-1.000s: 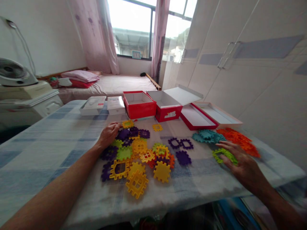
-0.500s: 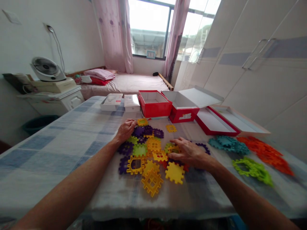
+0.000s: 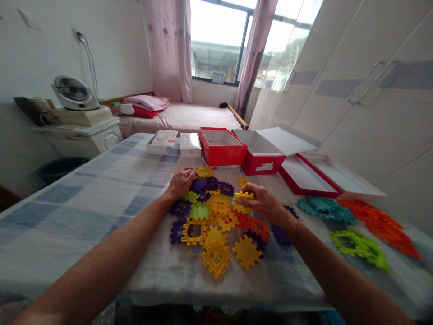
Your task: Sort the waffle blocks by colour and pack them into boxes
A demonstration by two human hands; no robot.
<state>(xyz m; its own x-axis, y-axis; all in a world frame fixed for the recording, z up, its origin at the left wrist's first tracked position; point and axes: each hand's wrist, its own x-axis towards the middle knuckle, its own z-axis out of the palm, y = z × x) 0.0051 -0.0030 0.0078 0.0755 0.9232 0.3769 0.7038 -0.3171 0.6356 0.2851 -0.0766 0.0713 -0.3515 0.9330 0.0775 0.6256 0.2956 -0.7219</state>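
Observation:
A heap of flat plastic puzzle tiles [image 3: 216, 216] in yellow, purple, green and orange lies mid-table. My left hand [image 3: 181, 182] rests with curled fingers on the heap's far left edge, touching purple tiles beside a yellow one [image 3: 204, 171]. Over the heap's right side, my right hand [image 3: 264, 203] pinches a yellow tile [image 3: 244, 196] and holds it a little above the others. Sorted piles sit to the right: teal tiles [image 3: 326, 210], orange tiles [image 3: 382, 225] and green tiles [image 3: 360, 246].
Two open red boxes [image 3: 221, 151] [image 3: 262, 158] and a flat red-and-white lid [image 3: 307, 176] stand behind the tiles, with two small white boxes [image 3: 172, 142] at the far left. The table's checked cloth [image 3: 84, 194] reaches the near edge. A cabinet with a fan [image 3: 72, 92] stands left.
My right hand came from the green pile at the right to the middle heap and has picked up a yellow tile. My left hand stayed put. The view turned left.

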